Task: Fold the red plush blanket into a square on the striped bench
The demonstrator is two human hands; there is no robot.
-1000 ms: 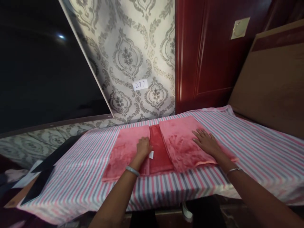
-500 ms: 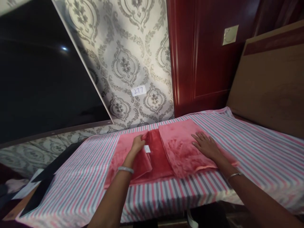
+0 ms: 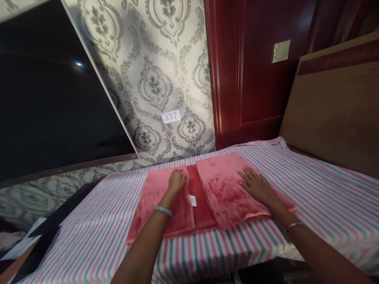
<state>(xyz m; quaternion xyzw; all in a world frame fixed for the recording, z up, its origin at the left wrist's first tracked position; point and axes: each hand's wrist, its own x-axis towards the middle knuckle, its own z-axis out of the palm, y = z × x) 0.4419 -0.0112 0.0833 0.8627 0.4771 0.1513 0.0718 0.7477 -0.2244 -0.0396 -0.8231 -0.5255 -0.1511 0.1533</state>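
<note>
Two hands (image 3: 177,181) (image 3: 257,186) on pink cloth (image 3: 220,183) | left curled, right spread | box (image 3: 334,110) right, screen (image 3: 56,98) left

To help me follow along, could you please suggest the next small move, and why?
Perhaps the left hand should smooth the left flap of the pink cloth: it sits curled by the flap's inner edge, which looks wavy, while the right hand lies spread on the other flap.

Pink cloth (image 3: 201,197): is folded from both sides, laid on a striped sheet (image 3: 322,197)
Left hand (image 3: 177,181): is curled on the left flap (image 3: 154,191)
Right hand (image 3: 256,185): is laid flat on the right flap (image 3: 220,181)
</note>
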